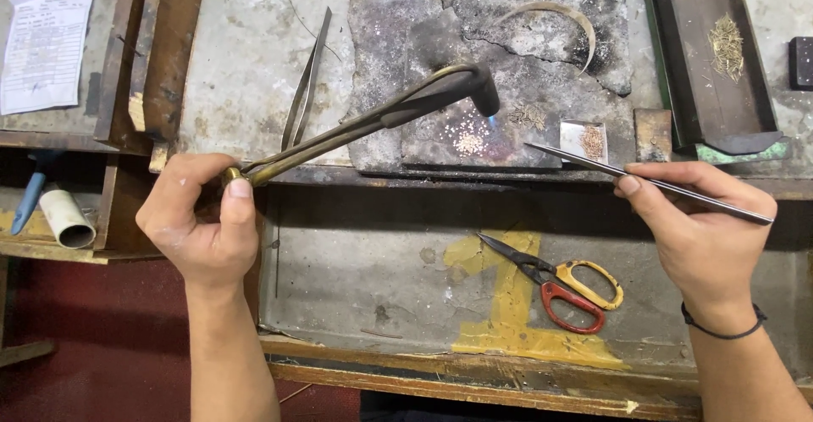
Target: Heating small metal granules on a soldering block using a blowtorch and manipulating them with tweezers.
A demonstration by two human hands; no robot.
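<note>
My left hand grips the handle end of a brass blow torch that reaches up and right over a dark charred soldering block. Its black nozzle points down at a small heap of tiny pale grains on the block. My right hand holds long steel tweezers, their tip near a small metal tray of brownish bits. A curved metal strip lies at the block's far side.
Scissors with red and yellow handles lie on the lower shelf. Spare tweezers rest left of the block. A dark trough with gold wire bits stands at the right. A paper sheet and a white roll sit at the left.
</note>
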